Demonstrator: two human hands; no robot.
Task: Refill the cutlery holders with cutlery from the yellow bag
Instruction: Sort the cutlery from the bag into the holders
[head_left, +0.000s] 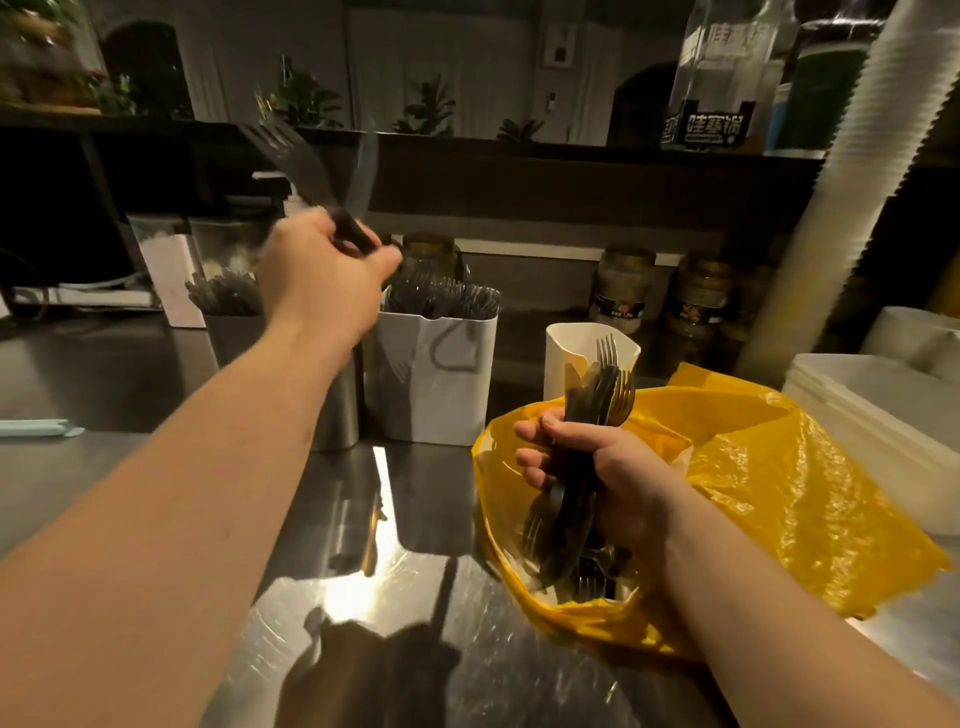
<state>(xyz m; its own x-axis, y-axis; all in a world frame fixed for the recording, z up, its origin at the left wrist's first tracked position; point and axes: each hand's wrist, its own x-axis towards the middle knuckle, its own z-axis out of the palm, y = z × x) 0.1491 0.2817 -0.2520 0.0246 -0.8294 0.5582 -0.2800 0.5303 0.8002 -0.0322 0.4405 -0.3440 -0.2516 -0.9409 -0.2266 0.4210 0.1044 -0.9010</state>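
L: left hand (324, 275) fingers grip blurred fork (291, 156) above crowded white holder (436, 374) | R: right hand (618, 467) clutches cutlery bundle (597, 395) over yellow bag (779, 493) on table (426, 499) | RISK: packed holder may refuse the fork, tipping it out

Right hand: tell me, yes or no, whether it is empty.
No, the right hand grips a bundle of cutlery, tines up, over the open yellow bag.
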